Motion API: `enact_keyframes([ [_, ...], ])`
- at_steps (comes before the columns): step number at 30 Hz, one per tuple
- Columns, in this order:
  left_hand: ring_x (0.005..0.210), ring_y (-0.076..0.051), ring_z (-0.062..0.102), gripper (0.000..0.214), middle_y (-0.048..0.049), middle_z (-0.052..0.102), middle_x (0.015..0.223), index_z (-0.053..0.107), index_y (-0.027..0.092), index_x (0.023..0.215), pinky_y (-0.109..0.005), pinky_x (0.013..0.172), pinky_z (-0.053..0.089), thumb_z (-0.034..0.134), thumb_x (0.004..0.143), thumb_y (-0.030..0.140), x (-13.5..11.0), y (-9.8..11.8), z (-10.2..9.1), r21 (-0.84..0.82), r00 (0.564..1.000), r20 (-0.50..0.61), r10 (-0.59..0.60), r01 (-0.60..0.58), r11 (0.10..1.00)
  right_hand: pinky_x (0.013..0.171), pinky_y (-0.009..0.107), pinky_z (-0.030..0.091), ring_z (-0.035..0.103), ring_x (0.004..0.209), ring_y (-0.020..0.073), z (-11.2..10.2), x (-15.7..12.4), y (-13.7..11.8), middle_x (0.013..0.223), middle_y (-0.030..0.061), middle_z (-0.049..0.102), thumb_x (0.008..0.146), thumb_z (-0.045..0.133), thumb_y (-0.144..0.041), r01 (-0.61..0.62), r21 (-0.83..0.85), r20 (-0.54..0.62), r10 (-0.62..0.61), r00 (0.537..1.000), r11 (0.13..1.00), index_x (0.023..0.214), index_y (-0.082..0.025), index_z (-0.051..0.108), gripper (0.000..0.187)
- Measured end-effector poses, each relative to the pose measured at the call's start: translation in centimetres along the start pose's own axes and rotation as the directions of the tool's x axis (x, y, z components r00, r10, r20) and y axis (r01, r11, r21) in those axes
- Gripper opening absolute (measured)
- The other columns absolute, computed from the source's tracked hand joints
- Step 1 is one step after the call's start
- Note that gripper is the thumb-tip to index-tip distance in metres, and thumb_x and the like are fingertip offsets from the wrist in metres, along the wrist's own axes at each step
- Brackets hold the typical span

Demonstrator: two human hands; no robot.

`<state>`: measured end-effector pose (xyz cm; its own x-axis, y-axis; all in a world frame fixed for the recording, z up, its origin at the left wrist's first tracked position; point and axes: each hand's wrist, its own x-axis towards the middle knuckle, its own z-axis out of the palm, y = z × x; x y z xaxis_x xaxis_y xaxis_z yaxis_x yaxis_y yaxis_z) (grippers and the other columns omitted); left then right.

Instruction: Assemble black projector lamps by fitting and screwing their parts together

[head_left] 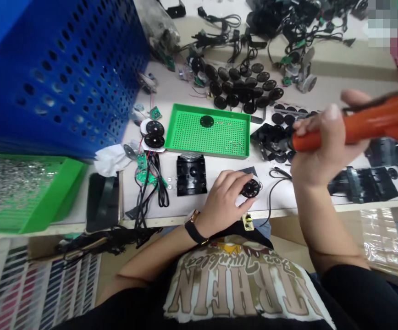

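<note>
My left hand [223, 198], with a dark watch strap at the wrist, lies low over the front of the bench. Its fingers are closed around a round black disc with small holes [251, 188], fitted on a darker part beneath that my hand mostly covers. A small yellow circuit board [248, 222] hangs at the bench edge just below it. Raised to the right, my right hand [323, 149] is wrapped around an orange power screwdriver [374, 120]. The tool's front end points left, over several black parts.
A green perforated tray [207, 152] holds one black disc and loose screws. Left of my hand lies a black housing [191, 176]. A blue crate [82, 68] and a green bin of screws [58, 197] stand at left. Black discs [233, 87] and cables lie beyond.
</note>
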<state>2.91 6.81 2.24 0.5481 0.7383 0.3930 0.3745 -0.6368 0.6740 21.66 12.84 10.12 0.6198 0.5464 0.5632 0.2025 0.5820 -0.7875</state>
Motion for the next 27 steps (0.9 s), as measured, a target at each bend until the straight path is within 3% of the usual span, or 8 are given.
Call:
enact_keyframes([
  [3, 0.122, -0.03, 0.062, 0.046, -0.0114, 0.071, 0.127, 0.056, 0.021, 0.138, -0.051, 0.108, 0.053, 0.069, 0.096, 0.031, 0.1, 0.5, 1.1, 0.05, 0.998, 0.028, 0.058, -0.059, 0.997, 0.059, 0.035, 0.052, 0.049, 0.047, 0.0124, -3.4, -1.8, -1.8, 0.058, -0.0084, 0.044, 0.085, 0.07, -0.029, 0.03, -0.016, -0.069, -0.031, 0.997, 0.999, 0.097, -0.034, 0.071, 0.013],
  [7, 0.123, -0.028, 0.064, 0.042, -0.0123, 0.072, 0.129, 0.057, 0.02, 0.138, -0.05, 0.109, 0.052, 0.067, 0.098, 0.028, 0.5, 0.0, 1.9, 0.074, 0.999, -0.029, 0.029, -0.027, 0.997, 0.052, 0.031, 0.047, 0.046, 0.044, 0.0101, -5.3, -3.2, -3.4, 0.055, -0.0084, 0.048, 0.08, 0.072, -0.024, 0.0, 0.067, -0.098, 0.007, 0.995, 0.998, 0.099, -0.03, 0.075, 0.02],
  [10, 0.119, -0.025, 0.066, 0.042, -0.011, 0.073, 0.125, 0.058, 0.02, 0.136, -0.047, 0.104, 0.055, 0.07, 0.096, 0.028, 0.9, -0.5, 2.1, 0.01, 0.996, -0.08, 0.036, -0.035, 0.999, 0.05, 0.03, 0.049, 0.046, 0.043, 0.0101, -5.1, -3.9, -5.0, 0.055, -0.0096, 0.05, 0.08, 0.072, -0.027, -0.043, 0.119, -0.039, 0.048, 0.998, 0.992, 0.097, -0.033, 0.072, 0.018],
  [13, 0.116, -0.024, 0.065, 0.043, -0.0106, 0.072, 0.121, 0.059, 0.019, 0.135, -0.044, 0.101, 0.056, 0.072, 0.095, 0.027, 1.1, -0.6, 2.2, 0.001, 0.993, -0.112, 0.036, -0.036, 0.999, 0.054, 0.03, 0.056, 0.048, 0.045, 0.0103, -4.6, -4.7, -6.2, 0.057, -0.0093, 0.052, 0.083, 0.072, -0.028, -0.064, 0.18, 0.048, 0.056, 0.997, 0.982, 0.081, -0.03, 0.063, 0.009],
  [17, 0.114, -0.024, 0.064, 0.045, -0.0101, 0.069, 0.118, 0.06, 0.02, 0.134, -0.043, 0.099, 0.056, 0.075, 0.092, 0.024, 1.1, -0.8, 2.4, -0.011, 0.992, -0.129, 0.001, -0.002, 1.0, 0.059, 0.035, 0.061, 0.052, 0.045, 0.0118, -3.9, -5.7, -6.0, 0.058, -0.0074, 0.054, 0.086, 0.071, -0.035, -0.072, 0.134, 0.125, 0.055, 0.991, 0.988, 0.07, -0.026, 0.057, 0.023],
  [27, 0.114, -0.023, 0.062, 0.043, -0.0079, 0.061, 0.115, 0.061, 0.023, 0.133, -0.041, 0.099, 0.056, 0.074, 0.092, 0.025, 1.0, -1.3, 2.6, -0.132, 0.993, -0.104, -0.057, 0.043, 0.99, 0.053, 0.034, 0.057, 0.05, 0.041, 0.0121, -2.0, -6.7, -4.2, 0.056, -0.0087, 0.051, 0.083, 0.069, -0.033, -0.042, 0.106, 0.066, 0.036, 0.997, 0.993, 0.076, -0.027, 0.06, 0.013],
])
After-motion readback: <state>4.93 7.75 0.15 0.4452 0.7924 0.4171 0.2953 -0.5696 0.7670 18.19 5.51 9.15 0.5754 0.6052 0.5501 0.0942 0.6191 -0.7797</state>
